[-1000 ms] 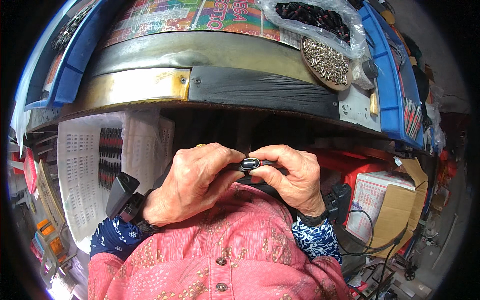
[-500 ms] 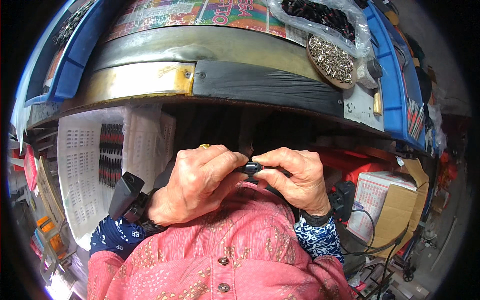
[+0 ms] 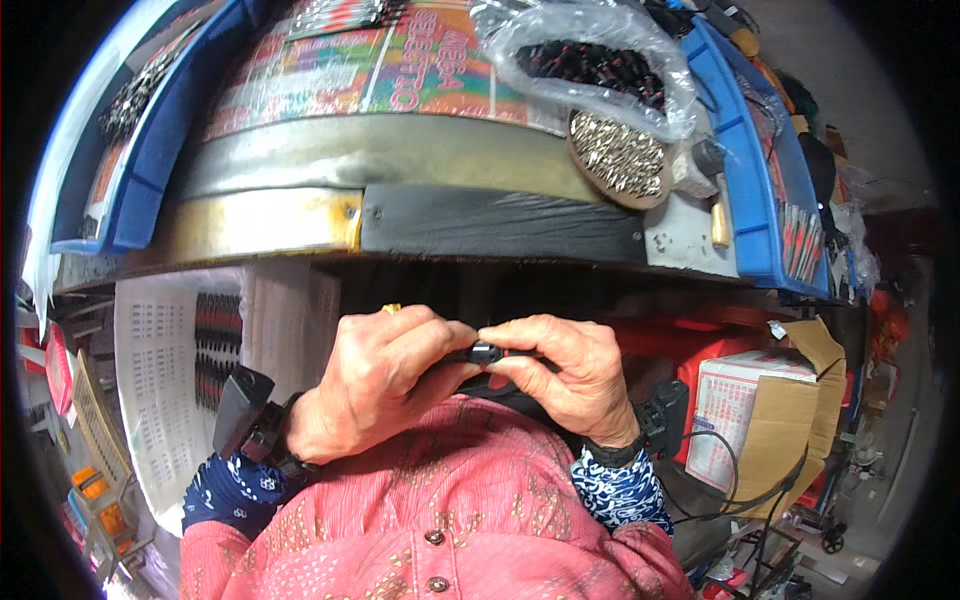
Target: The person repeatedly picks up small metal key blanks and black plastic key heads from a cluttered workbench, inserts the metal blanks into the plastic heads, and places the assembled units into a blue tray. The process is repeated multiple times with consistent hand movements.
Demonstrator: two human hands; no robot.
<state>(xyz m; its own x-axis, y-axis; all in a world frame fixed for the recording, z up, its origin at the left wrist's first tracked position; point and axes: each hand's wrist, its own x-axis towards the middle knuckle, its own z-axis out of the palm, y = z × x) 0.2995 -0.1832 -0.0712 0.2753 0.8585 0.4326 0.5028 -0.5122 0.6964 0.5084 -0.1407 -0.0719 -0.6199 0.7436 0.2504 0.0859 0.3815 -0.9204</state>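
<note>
Between the fingertips of both hands lies a small, slim black piece (image 3: 485, 353) with a shiny band and a bit of red, held level in front of my body. My left hand (image 3: 385, 378) pinches its left end with thumb and forefinger. My right hand (image 3: 572, 376) grips the right end in the same way, and the two sets of fingertips nearly meet. Most of the piece is covered by the fingers, so its exact kind cannot be made out.
Beyond the hands runs the workbench edge (image 3: 500, 222). On the bench are a round dish of small metal pins (image 3: 573, 165), a clear bag (image 3: 510, 50) of black-and-red parts, and blue trays (image 3: 150, 190) at both sides. A white crate (image 3: 150, 400) stands left, a cardboard box (image 3: 770, 440) right.
My view has shifted, so the bench sits lower in the picture. The right fingertips have come closer to the left ones, covering more of the black piece. Both hands keep their pinch.
</note>
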